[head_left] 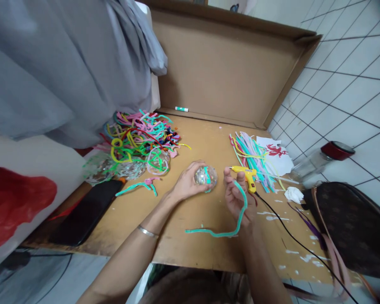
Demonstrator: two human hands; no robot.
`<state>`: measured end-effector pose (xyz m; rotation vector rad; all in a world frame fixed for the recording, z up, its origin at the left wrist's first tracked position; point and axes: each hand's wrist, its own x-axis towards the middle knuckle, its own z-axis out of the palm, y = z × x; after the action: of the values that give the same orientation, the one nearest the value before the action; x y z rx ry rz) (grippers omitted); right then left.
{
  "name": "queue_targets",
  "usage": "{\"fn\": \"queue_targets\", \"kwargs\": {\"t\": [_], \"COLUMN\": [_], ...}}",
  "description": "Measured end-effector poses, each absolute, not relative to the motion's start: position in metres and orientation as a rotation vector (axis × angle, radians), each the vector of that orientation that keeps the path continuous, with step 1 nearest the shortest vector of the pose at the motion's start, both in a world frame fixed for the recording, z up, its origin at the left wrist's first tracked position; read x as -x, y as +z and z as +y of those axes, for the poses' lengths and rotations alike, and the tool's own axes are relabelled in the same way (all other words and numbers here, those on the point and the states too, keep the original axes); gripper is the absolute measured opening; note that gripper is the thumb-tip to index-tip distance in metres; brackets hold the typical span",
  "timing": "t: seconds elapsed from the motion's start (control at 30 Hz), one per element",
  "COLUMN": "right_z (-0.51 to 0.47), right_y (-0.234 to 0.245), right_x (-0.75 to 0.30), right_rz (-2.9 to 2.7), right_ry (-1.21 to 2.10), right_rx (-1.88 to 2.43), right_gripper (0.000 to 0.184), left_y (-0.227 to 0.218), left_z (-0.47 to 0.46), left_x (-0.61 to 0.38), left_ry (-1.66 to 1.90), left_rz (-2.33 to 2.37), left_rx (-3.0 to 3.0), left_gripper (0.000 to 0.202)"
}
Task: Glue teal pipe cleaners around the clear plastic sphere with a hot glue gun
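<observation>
My left hand (pixel 189 179) is wrapped round a clear ball (pixel 211 175) just above the table. A short turquoise strip runs across the ball's surface. In my right hand (pixel 236 198) is a turquoise pipe cleaner (pixel 242 211), one end at the fingers and the other curving down and left. Right behind those fingertips is a yellow hot glue gun (pixel 247 174), its nozzle pointing left. Whether the fingers touch the glue gun I cannot tell. Another turquoise pipe cleaner (pixel 136 186) lies to the left of my left hand.
A tangled pile of coloured pipe cleaners (pixel 139 139) and several clear balls are on the left, near a black phone (pixel 87 213). Straight pipe cleaners (pixel 251 158) lie at the right. Cardboard (pixel 224 67) stands behind. A glass bottle (pixel 316 162), bag (pixel 351 223) and black cord (pixel 288 230) flank the right.
</observation>
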<state>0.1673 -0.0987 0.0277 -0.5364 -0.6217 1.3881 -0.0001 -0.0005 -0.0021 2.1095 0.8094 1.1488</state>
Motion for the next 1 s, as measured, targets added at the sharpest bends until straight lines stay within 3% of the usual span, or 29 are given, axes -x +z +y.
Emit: {"fn": "queue_targets", "kwargs": {"t": [0.13,0.33,0.53,0.67,0.73,0.8,0.9,1.0], "right_z": [-0.098,-0.093,-0.105,-0.127,-0.136,-0.139,-0.142,-0.156], "right_y": [0.015,-0.003,0.022,0.032,0.022,0.008,0.003,0.026], "right_x": [-0.159,-0.183,-0.179,-0.144,-0.125,-0.115,-0.129,-0.167], "right_rz": [-0.561,-0.418,-1.034,-1.913,-2.324,-2.516,-2.205,-1.804], "right_ry": [1.364,1.047,0.971,1.333,1.261,1.079,0.984,1.198], "right_rx": [0.702,1.073,1.157,0.936,0.838,0.951,1.235,1.268], "right_gripper": [0.03,0.016,0.004,0.02,0.043,0.05,0.031,0.022], "left_y": [-0.003,-0.003,0.0,0.001,0.001,0.001,0.002,0.003], "left_z": [0.001,0.0,-0.001,-0.001,-0.002,-0.002,-0.002,-0.002], "left_x": [0.0,0.003,0.004,0.004,0.005,0.005,0.006,0.006], "left_ry": [1.148,1.137,1.129,1.136,1.134,1.126,1.111,1.099], "left_rz": [0.815,0.866,0.801,0.815,0.808,0.814,0.839,0.852], "left_rx": [-2.112,-2.086,-2.111,-2.094,-2.097,-2.095,-2.083,-2.086], "left_gripper": [0.058,0.06,0.06,0.06,0.06,0.06,0.06,0.06]}}
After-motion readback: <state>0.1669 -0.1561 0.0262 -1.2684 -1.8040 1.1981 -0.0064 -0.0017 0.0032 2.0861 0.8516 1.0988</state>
